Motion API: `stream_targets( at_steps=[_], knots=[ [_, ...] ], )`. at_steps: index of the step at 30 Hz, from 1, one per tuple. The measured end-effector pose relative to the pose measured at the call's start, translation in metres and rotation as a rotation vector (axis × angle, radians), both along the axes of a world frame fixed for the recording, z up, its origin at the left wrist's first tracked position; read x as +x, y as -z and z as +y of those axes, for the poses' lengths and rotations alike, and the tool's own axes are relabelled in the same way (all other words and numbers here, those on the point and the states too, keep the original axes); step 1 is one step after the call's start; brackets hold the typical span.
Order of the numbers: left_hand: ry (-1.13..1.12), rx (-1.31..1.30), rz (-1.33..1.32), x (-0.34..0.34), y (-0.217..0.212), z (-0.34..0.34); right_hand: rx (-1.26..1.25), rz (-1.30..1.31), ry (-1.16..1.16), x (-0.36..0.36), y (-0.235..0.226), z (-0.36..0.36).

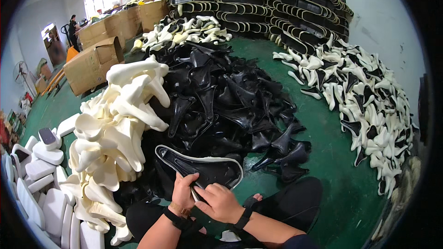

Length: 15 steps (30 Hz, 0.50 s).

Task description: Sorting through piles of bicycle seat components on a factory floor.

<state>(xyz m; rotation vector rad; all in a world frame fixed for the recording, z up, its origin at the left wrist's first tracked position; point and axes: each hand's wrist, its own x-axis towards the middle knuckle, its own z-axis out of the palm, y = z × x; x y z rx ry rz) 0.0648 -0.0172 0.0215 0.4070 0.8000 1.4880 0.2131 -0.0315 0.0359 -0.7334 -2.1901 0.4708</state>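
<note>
Small grip, large pieces: the edge may escape from the fingers

The black saddle-shaped piece (217, 167), with its pale rim, is held before the person, just over the near side of the heap of black shells (230, 110). Its hollow side looks upward and its narrow end points to the left. The left hand (183, 193) is pinching the near edge, with the thumb on top. The right hand (222, 203) is half curled, and its fingertips meet the same edge; whether it grips too, or only presses, I cannot tell.

In my judgement, the first danger is a slip. Both hands are close together on one side, and the far rim has no visible support from a hand, so a strong push could tip or twist the piece. If it falls, it may land among the black shells and be difficult to distinguish. A second danger is for the fingers: they are so near to each other that a sudden slide could make one hand knock the other. Finally, the pile of cream foam pieces (115, 143) looks high and loosely stacked, so a bump from the left arm could cause it to slide down
</note>
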Motion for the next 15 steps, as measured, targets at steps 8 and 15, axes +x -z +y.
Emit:
stream_targets(
  at_steps=[8, 15],
  knots=[
    [-0.11, 0.044, -0.037, -0.007, -0.002, 0.008, -0.647, 0.678, 0.37, 0.044, 0.021, 0.017],
    [-0.116, 0.07, 0.011, -0.008, -0.004, 0.007, -1.575, 0.998, -0.08, 0.019, 0.038, 0.013]
  ],
)
